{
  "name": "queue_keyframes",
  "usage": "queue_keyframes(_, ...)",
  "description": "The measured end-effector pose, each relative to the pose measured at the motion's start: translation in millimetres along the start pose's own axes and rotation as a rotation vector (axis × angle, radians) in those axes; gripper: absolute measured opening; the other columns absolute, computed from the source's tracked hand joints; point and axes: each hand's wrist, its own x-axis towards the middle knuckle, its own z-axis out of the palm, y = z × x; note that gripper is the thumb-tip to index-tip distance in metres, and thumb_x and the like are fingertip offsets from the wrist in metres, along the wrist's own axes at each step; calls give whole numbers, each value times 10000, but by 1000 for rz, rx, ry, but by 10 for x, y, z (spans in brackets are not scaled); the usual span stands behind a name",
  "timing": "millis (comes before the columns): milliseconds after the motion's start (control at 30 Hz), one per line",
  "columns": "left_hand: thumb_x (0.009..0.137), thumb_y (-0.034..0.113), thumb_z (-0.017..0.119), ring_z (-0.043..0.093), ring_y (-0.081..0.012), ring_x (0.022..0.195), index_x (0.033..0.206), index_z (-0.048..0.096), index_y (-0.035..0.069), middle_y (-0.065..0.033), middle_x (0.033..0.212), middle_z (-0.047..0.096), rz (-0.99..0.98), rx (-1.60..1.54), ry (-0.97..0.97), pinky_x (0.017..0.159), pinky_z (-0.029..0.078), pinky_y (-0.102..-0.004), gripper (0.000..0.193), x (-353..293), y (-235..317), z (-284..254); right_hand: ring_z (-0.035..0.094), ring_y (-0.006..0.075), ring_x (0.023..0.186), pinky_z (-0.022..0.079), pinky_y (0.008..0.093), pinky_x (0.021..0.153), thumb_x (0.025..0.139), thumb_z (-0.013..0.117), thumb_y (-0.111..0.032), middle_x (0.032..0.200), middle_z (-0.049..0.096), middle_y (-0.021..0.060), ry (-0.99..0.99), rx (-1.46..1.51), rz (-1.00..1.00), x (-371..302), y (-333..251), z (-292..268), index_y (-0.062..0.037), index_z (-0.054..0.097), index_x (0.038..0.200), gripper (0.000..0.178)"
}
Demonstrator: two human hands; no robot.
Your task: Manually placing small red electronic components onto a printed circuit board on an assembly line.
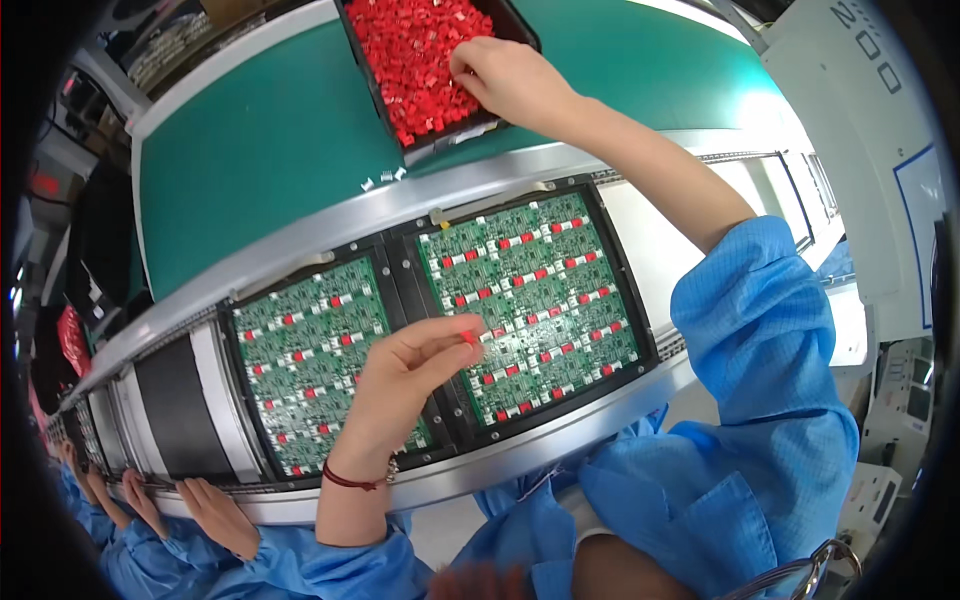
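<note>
My left hand (395,375) is over the boards, with thumb and forefinger pinched on a small red plastic connector (468,338). Below it a green circuit board panel (545,335), set in a black frame, carries rows of red and white connectors. To its left lies a second framed green panel (310,330), its lower right partly covered by my left hand and wrist. My right hand (515,85) reaches into a black bin (380,95) heaped with loose red connectors (410,60). Its fingers are curled together at the heap; whatever they hold is hidden.
A metal rail (290,265) separates the conveyor from the green work surface (240,150). Several small white parts (385,178) lie by the rail. At the lower left, co-workers' hands (215,515) rest near the conveyor's edge. A pale machine (860,130) stands at right.
</note>
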Motion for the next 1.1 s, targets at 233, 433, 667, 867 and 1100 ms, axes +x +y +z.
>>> queue_keyframes(233,855,45,555,589,-135,862,1088,569,-16,-91,998,617,23,109,1,781,481,-263,242,-28,33,-32,553,312,899,472,370,762,802,560,-37,997,528,118,57,96,-91,-152,-199,-347,-75,539,1059,261)
queue_keyframes(433,852,104,594,591,-95,703,991,603,-11,-53,819,628,26,181,-29,642,482,-217,181,-22,23,-27,536,299,771,414,367,751,801,554,21,810,535,128,-127,291,120,-1120,-206,-933,0,570,953,154)
queue_keyframes(667,863,121,588,527,-43,625,931,586,15,6,723,587,18,380,46,563,427,-190,126,-130,-119,63,556,173,626,439,281,601,688,658,20,710,585,90,-292,675,437,-2138,-446,-1014,-1,606,834,156)
queue_keyframes(867,840,86,607,582,-83,727,979,616,0,-39,847,631,-1,339,110,642,461,-205,164,-23,-100,79,587,168,649,475,272,619,699,634,40,724,610,96,-373,866,458,-2308,-561,-1097,3,618,849,155)
queue_keyframes(1100,800,9,621,594,-134,870,1002,631,-11,-87,1043,563,4,542,240,729,487,-226,203,-10,-272,301,649,217,735,515,284,644,793,622,-23,869,649,117,-387,1048,384,-2224,-514,-1142,5,600,911,124)
